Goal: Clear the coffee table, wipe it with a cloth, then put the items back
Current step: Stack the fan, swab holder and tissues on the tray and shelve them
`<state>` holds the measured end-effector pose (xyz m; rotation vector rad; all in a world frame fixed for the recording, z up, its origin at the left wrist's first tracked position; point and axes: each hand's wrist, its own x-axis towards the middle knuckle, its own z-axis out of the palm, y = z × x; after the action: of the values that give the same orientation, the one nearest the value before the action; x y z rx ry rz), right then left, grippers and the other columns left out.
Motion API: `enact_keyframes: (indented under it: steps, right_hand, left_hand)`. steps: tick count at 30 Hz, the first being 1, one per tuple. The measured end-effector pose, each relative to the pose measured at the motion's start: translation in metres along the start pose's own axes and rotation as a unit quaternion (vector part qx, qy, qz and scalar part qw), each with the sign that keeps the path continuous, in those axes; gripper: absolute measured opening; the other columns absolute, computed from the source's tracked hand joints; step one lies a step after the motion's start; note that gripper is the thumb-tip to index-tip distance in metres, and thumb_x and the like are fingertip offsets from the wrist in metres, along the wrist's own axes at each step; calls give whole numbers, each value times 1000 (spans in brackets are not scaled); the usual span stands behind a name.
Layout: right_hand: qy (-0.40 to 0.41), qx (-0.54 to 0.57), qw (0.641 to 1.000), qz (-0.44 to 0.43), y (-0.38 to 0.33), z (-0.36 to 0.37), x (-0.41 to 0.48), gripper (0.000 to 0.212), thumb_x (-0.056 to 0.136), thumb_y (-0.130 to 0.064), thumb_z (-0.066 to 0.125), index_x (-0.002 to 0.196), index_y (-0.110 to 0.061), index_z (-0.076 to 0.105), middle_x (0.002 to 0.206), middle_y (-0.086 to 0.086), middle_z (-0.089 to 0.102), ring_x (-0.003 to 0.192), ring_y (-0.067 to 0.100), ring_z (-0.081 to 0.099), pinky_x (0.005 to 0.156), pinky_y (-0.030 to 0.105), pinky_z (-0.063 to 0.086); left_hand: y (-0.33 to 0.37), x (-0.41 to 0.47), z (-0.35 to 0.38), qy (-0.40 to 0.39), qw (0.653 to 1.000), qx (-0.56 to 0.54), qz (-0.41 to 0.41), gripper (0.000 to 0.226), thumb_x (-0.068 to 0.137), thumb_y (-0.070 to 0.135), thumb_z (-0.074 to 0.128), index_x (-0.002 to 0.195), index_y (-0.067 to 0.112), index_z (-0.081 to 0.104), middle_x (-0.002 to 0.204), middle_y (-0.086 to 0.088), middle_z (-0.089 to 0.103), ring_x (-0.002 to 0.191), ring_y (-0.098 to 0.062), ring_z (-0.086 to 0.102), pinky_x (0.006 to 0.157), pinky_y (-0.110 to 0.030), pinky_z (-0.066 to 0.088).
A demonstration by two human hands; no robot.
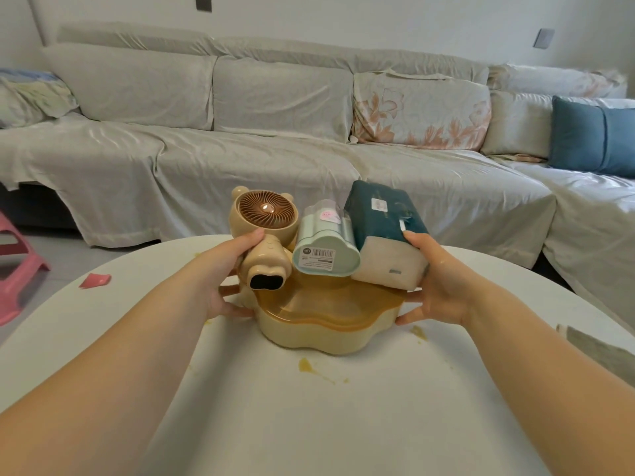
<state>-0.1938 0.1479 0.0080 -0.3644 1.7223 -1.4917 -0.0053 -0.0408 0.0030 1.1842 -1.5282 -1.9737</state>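
A cream flower-shaped box with an amber lid (319, 324) sits at the middle of the white round coffee table (309, 424). Lying on the lid are a beige bear-shaped fan (264, 231), a mint cloud-shaped container (326, 249) and a dark green tissue pack (385, 231). My left hand (223, 276) grips the box's left side, its thumb pressing on the fan. My right hand (436, 280) grips the box's right side, thumb against the tissue pack. Yellowish stains (309, 367) mark the tabletop.
A pink scrap (94, 280) lies on the table's left part, and a grey cloth (598, 348) at its right edge. A long covered sofa (275, 149) with blue cushions (591, 139) stands behind the table. A pink stool (13, 266) is on the floor at left.
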Motion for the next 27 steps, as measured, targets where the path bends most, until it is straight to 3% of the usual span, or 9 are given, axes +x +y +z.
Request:
enact_keyframes:
  steps: [8,11,15,19,23,27]
  right_hand:
    - [-27,-5,999,-19,-10,-2,-28,44,77,-56,48,114,-30,47,104,5,60,101,29,53,85,61,39]
    - [-41,-10,999,-11,-17,7,-48,36,77,-54,49,105,-33,51,103,4,61,100,28,54,85,61,40]
    - [-43,-10,999,-10,-17,16,-81,23,78,-53,49,94,-36,51,103,3,61,99,28,54,85,63,40]
    - [-41,-10,998,-54,5,17,-118,31,74,-53,52,99,-36,53,103,3,61,100,30,55,83,63,40]
    - [-30,-10,995,-98,29,28,-169,38,61,-54,56,94,-35,56,103,3,63,99,32,56,73,59,44]
    - [-4,-7,995,-101,48,39,-226,49,53,-54,55,98,-35,59,100,4,64,100,32,57,80,59,43]
  left_hand:
    - [5,-41,-3,23,999,-12,19,24,69,47,66,78,29,54,93,-3,55,88,-24,51,56,-43,49]
    - [8,-65,-15,39,999,-22,5,23,69,47,66,77,29,54,93,-2,55,88,-24,52,55,-43,48]
    - [6,-96,-27,51,998,-35,-15,32,70,48,64,92,27,54,96,-3,55,92,-28,50,70,-53,46]
    - [-9,-120,-34,4,999,-31,18,33,69,48,64,94,28,55,101,-4,55,92,-26,50,57,-45,47]
    - [-27,-149,-50,-42,998,-25,47,45,68,49,65,107,29,56,106,-5,55,97,-27,50,56,-45,50]
    - [-41,-182,-61,-92,994,-13,52,46,63,49,67,104,30,57,106,-5,58,98,-27,53,59,-45,51]
